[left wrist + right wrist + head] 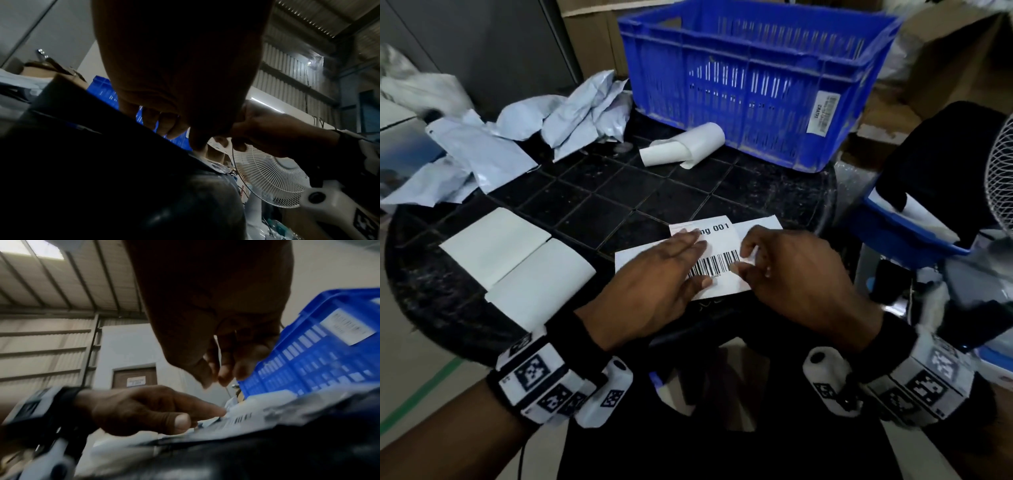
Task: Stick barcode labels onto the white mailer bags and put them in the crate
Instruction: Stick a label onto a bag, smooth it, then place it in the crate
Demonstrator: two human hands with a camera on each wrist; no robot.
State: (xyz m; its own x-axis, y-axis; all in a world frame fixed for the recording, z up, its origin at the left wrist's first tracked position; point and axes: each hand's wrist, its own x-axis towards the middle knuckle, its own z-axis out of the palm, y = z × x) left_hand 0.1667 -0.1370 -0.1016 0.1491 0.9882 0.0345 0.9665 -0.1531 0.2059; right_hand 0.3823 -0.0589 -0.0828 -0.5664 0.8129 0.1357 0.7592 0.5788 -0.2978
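A barcode label (pixel 722 255) printed "001" lies on a flat white sheet (pixel 760 226) near the table's front edge. My left hand (pixel 688 257) rests flat on the label's left part, fingers straight and pressing. My right hand (pixel 744 261) pinches the label's right edge between thumb and forefinger. In the right wrist view the right hand's fingertips (pixel 216 374) hover curled over the label (pixel 242 417), and the left hand (pixel 154 410) presses beside it. Crumpled white mailer bags (pixel 571 116) are heaped at the back left. The blue crate (pixel 756 78) stands at the back right.
Blank white label sheets (pixel 517 260) lie at the front left of the black tiled table (pixel 619 192). A curled strip of backing paper (pixel 685 144) sits in front of the crate. A white fan (pixel 1000 178) and a blue bin (pixel 904 226) stand to the right.
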